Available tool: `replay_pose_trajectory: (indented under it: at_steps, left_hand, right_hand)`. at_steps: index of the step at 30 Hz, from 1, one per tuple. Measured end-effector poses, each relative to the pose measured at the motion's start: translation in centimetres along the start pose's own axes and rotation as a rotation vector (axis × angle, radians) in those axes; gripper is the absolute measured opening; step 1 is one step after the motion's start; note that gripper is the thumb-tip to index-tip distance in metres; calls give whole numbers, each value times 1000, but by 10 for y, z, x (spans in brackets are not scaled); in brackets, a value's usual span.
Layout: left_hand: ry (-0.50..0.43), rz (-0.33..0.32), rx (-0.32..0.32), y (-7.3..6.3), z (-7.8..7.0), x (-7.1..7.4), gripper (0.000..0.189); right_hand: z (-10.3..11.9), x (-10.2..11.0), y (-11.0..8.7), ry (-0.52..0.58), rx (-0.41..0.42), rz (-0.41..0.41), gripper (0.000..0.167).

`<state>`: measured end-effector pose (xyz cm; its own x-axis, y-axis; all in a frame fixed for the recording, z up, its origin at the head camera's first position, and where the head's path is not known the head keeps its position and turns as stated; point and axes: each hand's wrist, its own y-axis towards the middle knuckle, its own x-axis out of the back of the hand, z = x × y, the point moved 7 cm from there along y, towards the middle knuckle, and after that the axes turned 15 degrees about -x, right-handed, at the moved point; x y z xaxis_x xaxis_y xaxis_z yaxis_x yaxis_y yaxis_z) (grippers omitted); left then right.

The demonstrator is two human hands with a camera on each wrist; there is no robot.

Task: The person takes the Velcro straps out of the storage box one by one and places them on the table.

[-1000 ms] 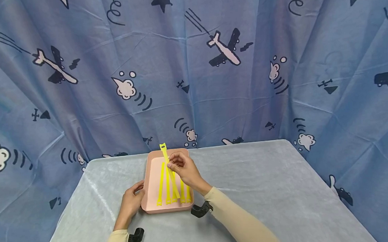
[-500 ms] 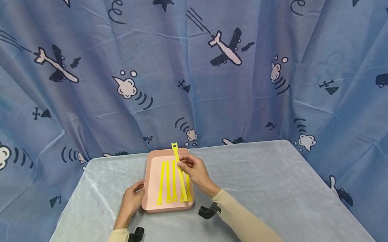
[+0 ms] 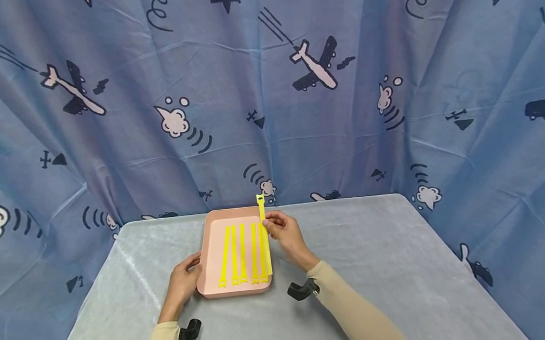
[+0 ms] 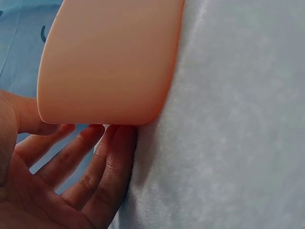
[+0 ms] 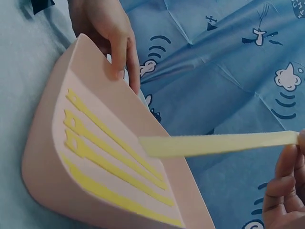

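Observation:
In the head view a pink tray (image 3: 214,251) holds several yellow hook-and-loop cable ties (image 3: 243,252) lying side by side, slotted heads toward the near end. My right hand (image 3: 289,237) pinches another yellow cable tie (image 3: 262,208) between thumb and fingers, its slotted head up and its tail hanging along the tray's right side. In the right wrist view that cable tie (image 5: 224,144) reaches from the fingertips toward the tray. My left hand (image 3: 182,283) touches the tray's left side; fairly straight fingers (image 4: 102,176) meet the wall in the left wrist view.
The tray stands on a table with a grey cloth (image 3: 377,267), near its far edge. A blue patterned curtain (image 3: 269,113) hangs behind and around the table. A black wrist device (image 3: 303,289) sits on each forearm.
My right hand has moved right across the tray with the pinched cable tie, from over its middle to its right rim. The left hand and tray have stayed about in place.

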<state>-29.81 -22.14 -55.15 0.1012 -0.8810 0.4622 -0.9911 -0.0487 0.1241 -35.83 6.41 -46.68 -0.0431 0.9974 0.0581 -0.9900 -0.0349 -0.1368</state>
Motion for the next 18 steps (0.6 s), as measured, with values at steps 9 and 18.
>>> replay_pose_trajectory:
  at_steps: [9, 18]
  left_hand:
    - [3, -29, -17, 0, -2, 0, 44]
    - [5, -22, -14, -2, 0, 1, 43]
  right_hand:
    - [-5, 24, 14, 29, -23, -49, 21]
    - [-13, 43, 23, 15, -83, -78, 22]
